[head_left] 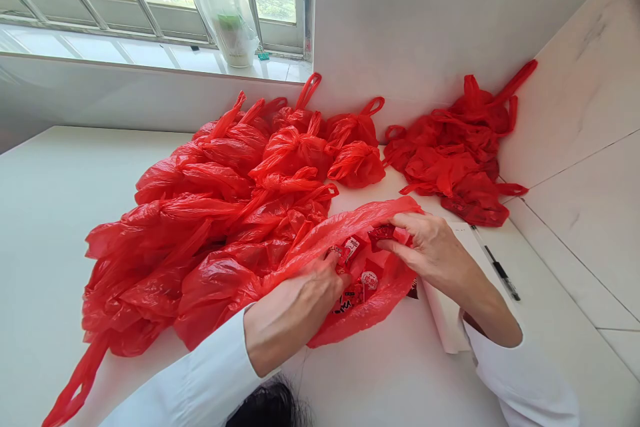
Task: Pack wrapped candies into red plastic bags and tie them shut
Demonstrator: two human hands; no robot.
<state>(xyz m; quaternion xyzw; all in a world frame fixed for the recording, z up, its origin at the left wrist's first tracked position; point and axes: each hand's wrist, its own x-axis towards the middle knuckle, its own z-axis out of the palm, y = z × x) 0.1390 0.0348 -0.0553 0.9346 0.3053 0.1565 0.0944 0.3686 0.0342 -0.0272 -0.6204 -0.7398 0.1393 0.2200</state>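
An open red plastic bag (360, 330) lies on the white table in front of me, its mouth spread between my hands. Inside are several small packaged items, among them a red packet with white print (351, 248) and a round-topped lollipop (370, 280). My right hand (433, 247) pinches a small dark red packet (381, 235) at the bag's far right rim. My left hand (310, 290) reaches in over the left side, fingers curled near the packets; its fingertips are partly hidden, and what they hold cannot be made out.
Many knotted red bags (215, 200) are heaped at the left. Another pile of red bags (460, 147) rests against the wall at the right. Beside my right arm lie a paper pad (445, 320) and a black pen (501, 272). A plastic-wrapped cup (235, 40) stands on the windowsill.
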